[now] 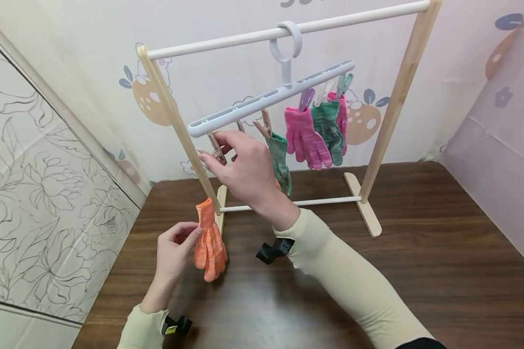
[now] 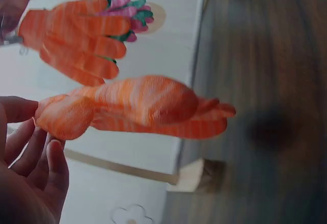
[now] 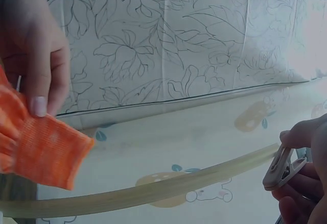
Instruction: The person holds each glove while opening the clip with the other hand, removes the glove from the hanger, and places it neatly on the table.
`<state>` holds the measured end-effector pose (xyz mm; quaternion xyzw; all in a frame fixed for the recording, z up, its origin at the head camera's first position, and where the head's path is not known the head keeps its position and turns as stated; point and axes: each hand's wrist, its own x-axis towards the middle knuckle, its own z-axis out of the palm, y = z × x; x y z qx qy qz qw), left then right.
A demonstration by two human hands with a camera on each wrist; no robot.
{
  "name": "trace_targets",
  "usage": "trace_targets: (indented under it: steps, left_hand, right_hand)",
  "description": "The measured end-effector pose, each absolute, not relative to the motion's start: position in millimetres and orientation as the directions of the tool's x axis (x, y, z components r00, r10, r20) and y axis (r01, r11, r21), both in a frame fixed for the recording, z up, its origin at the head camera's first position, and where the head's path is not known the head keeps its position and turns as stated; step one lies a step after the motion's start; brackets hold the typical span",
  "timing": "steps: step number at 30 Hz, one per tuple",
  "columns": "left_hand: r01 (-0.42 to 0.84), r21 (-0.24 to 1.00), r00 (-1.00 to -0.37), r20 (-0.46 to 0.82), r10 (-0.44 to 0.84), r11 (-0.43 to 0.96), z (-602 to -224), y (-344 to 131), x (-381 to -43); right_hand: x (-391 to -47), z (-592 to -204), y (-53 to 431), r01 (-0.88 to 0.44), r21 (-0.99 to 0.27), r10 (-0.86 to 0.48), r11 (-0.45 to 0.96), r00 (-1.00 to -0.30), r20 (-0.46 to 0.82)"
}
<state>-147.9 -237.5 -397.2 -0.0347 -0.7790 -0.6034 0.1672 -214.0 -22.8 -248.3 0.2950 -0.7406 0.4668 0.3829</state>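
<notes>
My left hand pinches an orange knit glove near its cuff, fingers of the glove hanging down. The cuff shows up close in the right wrist view. At the left end of the grey hanger, my right hand pinches a beige clothespin between thumb and fingers. Another orange glove hangs behind in the left wrist view; my right hand mostly hides it in the head view. A green glove hangs from a beige clothespin just right of that hand.
The hanger hooks over a white rod on a wooden stand and tilts, left end lower. Further right hang pink and green gloves on clothespins. The stand's feet rest on the brown table.
</notes>
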Motion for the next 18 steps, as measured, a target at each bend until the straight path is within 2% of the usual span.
trace_targets:
  steps: [8, 18]
  left_hand:
    - [0.117, 0.963, -0.982, 0.148, -0.115, 0.243, -416, -255, -147]
    - [0.017, 0.928, -0.995, 0.052, -0.084, 0.372, -432, -274, -152]
  right_hand:
    - [-211, -249, -20, -0.792, -0.465, -0.097, 0.397, -0.539, 0.837]
    - [-209, -251, -18, -0.8, -0.454, -0.092, 0.393, -0.525, 0.846]
